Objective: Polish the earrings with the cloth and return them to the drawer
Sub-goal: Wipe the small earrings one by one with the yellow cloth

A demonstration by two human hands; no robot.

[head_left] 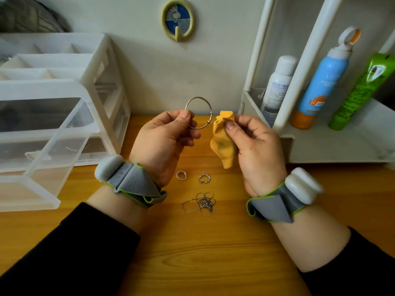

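A person's left hand (162,142) is pinching a thin silver bangle (198,97) between thumb and fingers (181,118), the fingers closing together on the lower left of the hoop while the rest of it is standing clear above them. Just beside it, the right hand (256,146) is gripping a crumpled yellow cloth (222,144), thumb pressing it against curled fingers, with the cloth's top fold touching or nearly touching the bangle's right edge and its tail hanging below the fingers. The two earrings (181,175) (204,178), small silver hoops, are lying side by side and apart on the wooden surface (192,253), below the fingers of both hands and between the wrists, touched by neither hand. Nearer the person than the earrings, a tangled silver necklace (204,203) is resting on the same surface. Well to the left of the left fingers, a clear plastic drawer (42,167) is standing pulled out of a white organiser (102,67); whether anything is lying inside cannot be told. To the right of the right fingers, a white rack (331,146) is holding a white bottle (277,86), a blue and orange spray can (320,86) and a green tube (359,90). Above the fingers, an oval hook (178,19) is hanging on the wall. Both wrists are wearing grey bands (130,180) with white modules, and dark sleeves are covering the forearms.
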